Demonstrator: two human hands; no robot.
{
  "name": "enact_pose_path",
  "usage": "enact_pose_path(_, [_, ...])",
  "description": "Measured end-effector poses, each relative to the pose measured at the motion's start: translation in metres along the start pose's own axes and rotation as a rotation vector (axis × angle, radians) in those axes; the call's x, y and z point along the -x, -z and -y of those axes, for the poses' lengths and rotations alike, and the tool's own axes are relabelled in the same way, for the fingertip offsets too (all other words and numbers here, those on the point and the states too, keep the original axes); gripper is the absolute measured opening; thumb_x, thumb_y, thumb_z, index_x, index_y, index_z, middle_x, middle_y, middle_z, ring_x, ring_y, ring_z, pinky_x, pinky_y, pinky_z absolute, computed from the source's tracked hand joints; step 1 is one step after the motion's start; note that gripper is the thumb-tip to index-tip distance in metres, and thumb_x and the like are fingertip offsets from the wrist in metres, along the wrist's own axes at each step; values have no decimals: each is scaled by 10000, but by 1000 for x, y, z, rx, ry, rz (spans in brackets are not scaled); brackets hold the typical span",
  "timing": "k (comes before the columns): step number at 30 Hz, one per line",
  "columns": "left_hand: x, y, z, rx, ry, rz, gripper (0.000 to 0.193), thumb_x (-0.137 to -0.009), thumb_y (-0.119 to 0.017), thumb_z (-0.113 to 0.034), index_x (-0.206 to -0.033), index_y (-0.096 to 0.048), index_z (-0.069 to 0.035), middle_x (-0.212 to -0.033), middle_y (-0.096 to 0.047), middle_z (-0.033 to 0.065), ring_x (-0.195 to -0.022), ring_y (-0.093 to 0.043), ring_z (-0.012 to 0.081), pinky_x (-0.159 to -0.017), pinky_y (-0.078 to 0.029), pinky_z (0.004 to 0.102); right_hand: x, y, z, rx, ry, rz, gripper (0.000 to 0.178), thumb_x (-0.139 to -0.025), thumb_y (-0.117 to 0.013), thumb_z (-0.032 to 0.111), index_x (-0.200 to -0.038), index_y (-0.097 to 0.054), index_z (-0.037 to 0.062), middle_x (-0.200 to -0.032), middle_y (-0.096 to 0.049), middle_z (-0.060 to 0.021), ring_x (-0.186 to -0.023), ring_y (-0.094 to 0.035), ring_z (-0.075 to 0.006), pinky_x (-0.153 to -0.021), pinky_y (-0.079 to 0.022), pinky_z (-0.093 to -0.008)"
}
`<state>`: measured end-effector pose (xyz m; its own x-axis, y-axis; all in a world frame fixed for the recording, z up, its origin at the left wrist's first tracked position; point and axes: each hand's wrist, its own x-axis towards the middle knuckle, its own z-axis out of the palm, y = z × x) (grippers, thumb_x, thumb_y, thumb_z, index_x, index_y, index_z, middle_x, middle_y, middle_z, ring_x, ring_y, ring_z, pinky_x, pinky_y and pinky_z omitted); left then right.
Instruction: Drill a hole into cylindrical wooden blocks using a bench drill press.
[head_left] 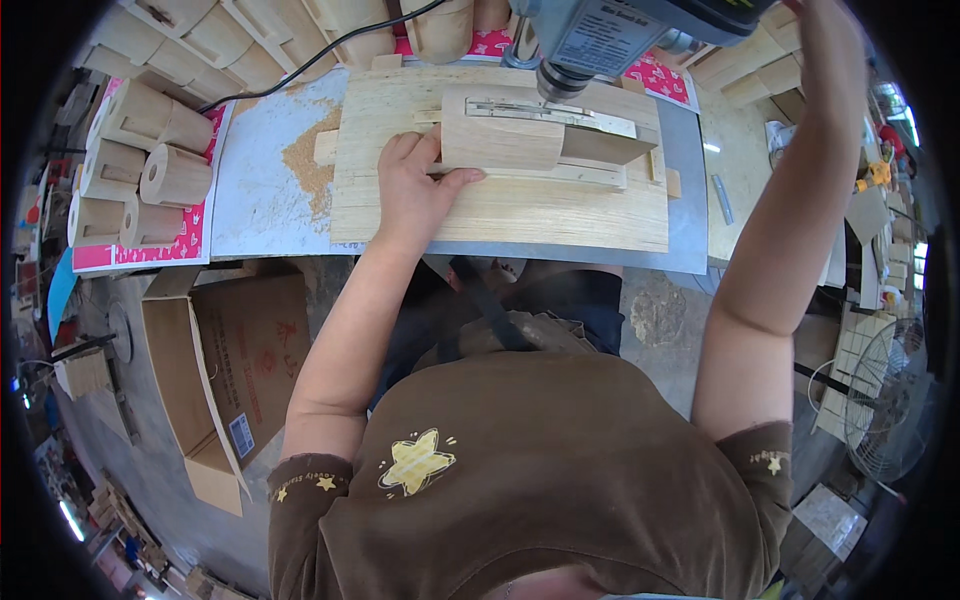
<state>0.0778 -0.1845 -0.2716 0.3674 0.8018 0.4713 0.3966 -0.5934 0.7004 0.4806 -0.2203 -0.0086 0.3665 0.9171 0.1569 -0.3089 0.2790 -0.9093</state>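
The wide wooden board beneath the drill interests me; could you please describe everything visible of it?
The wide wooden board looks pale, straw-coloured and roughly rectangular, its grain running lengthwise, left to right. It lies flat over the table, below the drill chuck; small wood ends stick out past its left and right edges. A smooth wooden piece sits over it, hiding part. The left hand is above its left part; whether the palm touches it is unclear.

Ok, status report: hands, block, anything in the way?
Left hand against block, near end's corner; right arm raised, hand out of frame. Block on board, drill overhead. Sawdust left of board.
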Motion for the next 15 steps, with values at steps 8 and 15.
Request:
enact_pose_path(8, [1,0,2,-33,-17,14,552,-492,-809,-219,-986,-644,-36,-724,-553,90,-747,-515,283,-706,-421,383,155,-120,-97,1304,689,-183,179,-879,-542,134,-914,-630,-18,-658,-526,-14,-591,-459,-73,-550,-334,-207])
enact_pose_path(15, [1,1,2,-16,3,7,553,-495,-807,-219,-992,-643,-42,-736,-555,96,-755,-512,287,-711,-419,383,164,-84,-219,1115,840,-200,70,-787,-579,4,-844,-620,5,-735,-606,-99,-614,-506,-223,-595,-395,-316])
